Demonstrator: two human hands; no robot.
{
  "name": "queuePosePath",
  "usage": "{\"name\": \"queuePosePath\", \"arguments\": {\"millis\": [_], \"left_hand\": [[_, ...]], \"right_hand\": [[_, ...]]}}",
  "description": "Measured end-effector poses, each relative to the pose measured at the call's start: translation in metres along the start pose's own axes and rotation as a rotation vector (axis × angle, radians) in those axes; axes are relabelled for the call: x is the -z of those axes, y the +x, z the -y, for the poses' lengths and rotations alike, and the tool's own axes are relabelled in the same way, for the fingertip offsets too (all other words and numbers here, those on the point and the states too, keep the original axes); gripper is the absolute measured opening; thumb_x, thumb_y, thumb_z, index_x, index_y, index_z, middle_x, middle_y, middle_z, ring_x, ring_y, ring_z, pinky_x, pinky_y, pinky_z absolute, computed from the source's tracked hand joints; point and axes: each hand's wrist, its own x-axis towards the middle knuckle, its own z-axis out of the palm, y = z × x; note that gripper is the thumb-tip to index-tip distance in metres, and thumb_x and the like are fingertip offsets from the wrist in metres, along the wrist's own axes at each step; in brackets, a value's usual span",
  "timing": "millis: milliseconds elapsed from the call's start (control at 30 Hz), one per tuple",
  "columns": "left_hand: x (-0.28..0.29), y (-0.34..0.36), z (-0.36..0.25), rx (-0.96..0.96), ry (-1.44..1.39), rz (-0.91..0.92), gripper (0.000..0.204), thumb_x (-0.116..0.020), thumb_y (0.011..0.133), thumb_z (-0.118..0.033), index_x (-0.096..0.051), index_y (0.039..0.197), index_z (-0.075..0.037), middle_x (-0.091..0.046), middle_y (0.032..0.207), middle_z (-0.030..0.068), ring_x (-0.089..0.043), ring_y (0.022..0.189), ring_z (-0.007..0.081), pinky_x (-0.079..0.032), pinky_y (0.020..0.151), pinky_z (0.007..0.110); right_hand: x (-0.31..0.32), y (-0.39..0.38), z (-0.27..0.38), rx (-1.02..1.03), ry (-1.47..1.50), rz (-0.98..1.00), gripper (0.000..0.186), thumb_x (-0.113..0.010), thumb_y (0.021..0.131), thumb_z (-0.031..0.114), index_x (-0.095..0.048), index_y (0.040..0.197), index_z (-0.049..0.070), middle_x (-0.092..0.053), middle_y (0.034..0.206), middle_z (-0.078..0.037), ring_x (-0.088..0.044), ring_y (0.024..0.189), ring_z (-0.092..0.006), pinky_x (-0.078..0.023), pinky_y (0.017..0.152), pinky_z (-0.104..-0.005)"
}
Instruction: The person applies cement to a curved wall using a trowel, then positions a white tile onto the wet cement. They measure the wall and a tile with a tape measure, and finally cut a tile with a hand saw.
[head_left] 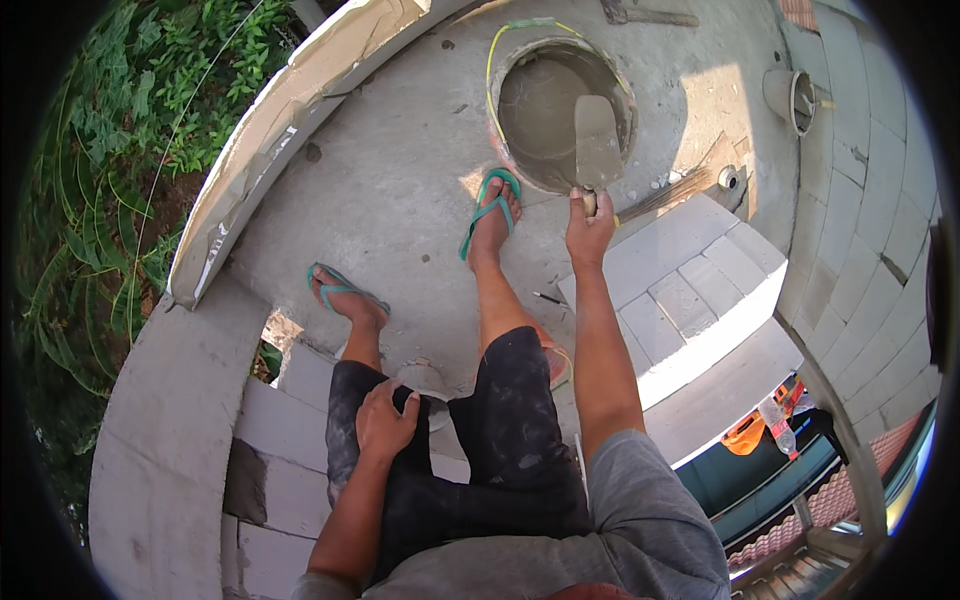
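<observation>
We judge the mortar [540, 110] mixed, with plenty left to scoop, as our right hand [590, 237], thumb and fingers pinching its handle, holds the trowel [598, 140] over the bucket's [627, 115] right side, our left hand [386, 422], fingers loosely curled, resting on our thigh [345, 410] below the bucket.

A rough grey concrete floor [390, 180] spreads around the fingers [606, 207] of the right hand [590, 238]. Just beyond them it bears a round bucket [503, 150] of wet mortar [545, 95], with a wooden-handled hammer [655, 18] lying farther out. To their right lies a straw broom [680, 190]; right and nearer the body, pale rectangular masonry blocks [690, 285] are stacked. Left of them rest two green flip-flops [488, 209].
</observation>
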Motion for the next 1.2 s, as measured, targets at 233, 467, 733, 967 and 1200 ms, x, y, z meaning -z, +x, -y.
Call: {"name": "queuePosePath", "arguments": {"millis": [233, 467, 733, 967, 1200], "left_hand": [[0.001, -0.006, 0.008, 0.004, -0.064, -0.027, 0.051, -0.07, 0.094, -0.038, -0.07, 0.127, 0.0, -0.071, 0.128, 0.0232, -0.065, 0.123, 0.0405, -0.05, 0.106, 0.047], [-0.003, -0.009, 0.021, 0.007, -0.166, -0.064, 0.049, -0.07, 0.094, -0.037, -0.071, 0.125, 0.0, -0.072, 0.126, 0.0219, -0.066, 0.122, 0.0397, -0.051, 0.106, 0.047], [-0.003, -0.011, 0.028, 0.019, -0.251, -0.081, 0.047, -0.07, 0.093, -0.037, -0.072, 0.124, -0.001, -0.072, 0.127, 0.021, -0.066, 0.122, 0.0389, -0.051, 0.106, 0.046], [-0.005, -0.013, 0.03, 0.043, -0.288, -0.07, 0.046, -0.07, 0.093, -0.036, -0.071, 0.125, -0.002, -0.073, 0.125, 0.02, -0.066, 0.121, 0.0378, -0.051, 0.106, 0.046], [-0.003, -0.012, 0.027, 0.072, -0.316, -0.038, 0.046, -0.07, 0.094, -0.036, -0.071, 0.127, -0.004, -0.071, 0.129, 0.0215, -0.064, 0.125, 0.039, -0.049, 0.109, 0.046]], "right_hand": [[-0.013, 0.0, 0.079, 0.236, -0.101, 0.028, 0.029, -0.075, 0.096, 0.02, -0.059, 0.094, -0.004, -0.059, 0.094, -0.021, -0.058, 0.086, -0.0415, -0.048, 0.079, -0.0449], [-0.091, 0.016, 0.181, 0.402, 0.084, 0.225, 0.028, -0.075, 0.096, 0.019, -0.058, 0.093, -0.003, -0.059, 0.094, -0.02, -0.058, 0.085, -0.0404, -0.049, 0.079, -0.0444], [-0.179, 0.076, 0.192, 0.202, 0.261, 0.423, 0.022, -0.073, 0.097, 0.019, -0.067, 0.106, 0.0, -0.07, 0.091, -0.01, -0.064, 0.074, -0.0202, -0.054, 0.071, -0.0349], [-0.167, 0.068, 0.223, -0.179, 0.539, 0.539, 0.032, -0.066, 0.102, 0.018, -0.064, 0.129, 0.002, -0.071, 0.093, -0.005, -0.065, 0.069, -0.0121, -0.053, 0.063, -0.0268], [-0.123, 0.064, 0.26, -0.248, 0.688, 0.584, 0.029, -0.062, 0.104, 0.016, -0.063, 0.129, 0.001, -0.069, 0.096, -0.007, -0.065, 0.073, -0.0119, -0.053, 0.065, -0.0269]]}}
